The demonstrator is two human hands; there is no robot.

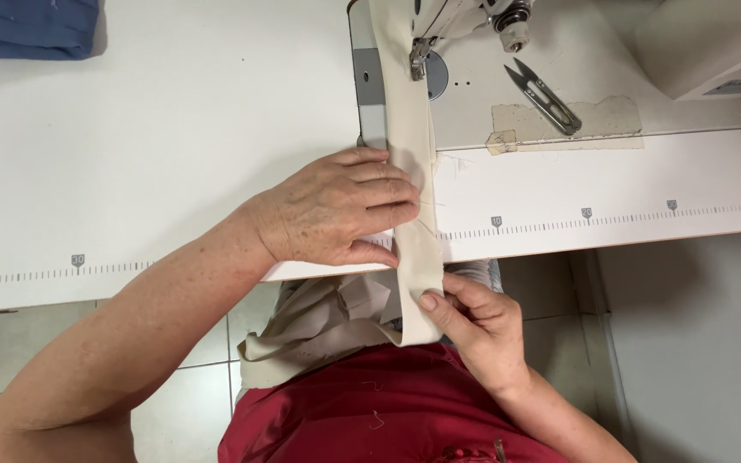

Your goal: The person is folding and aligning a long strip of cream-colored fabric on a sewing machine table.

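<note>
Here, two hands steady a folded cream fabric strip (412, 171) under a sewing machine's presser foot (419, 60).

The left hand (336, 206) lies flat, fingers spread and pressed on the strip at the white table's (173, 154) edge, keeping the fold aligned. The right hand (473, 321) pinches the strip's lower end between thumb and fingers below the edge, holding it taut. Thread snips (544, 94) rest apart on the machine bed, within reach.
</note>
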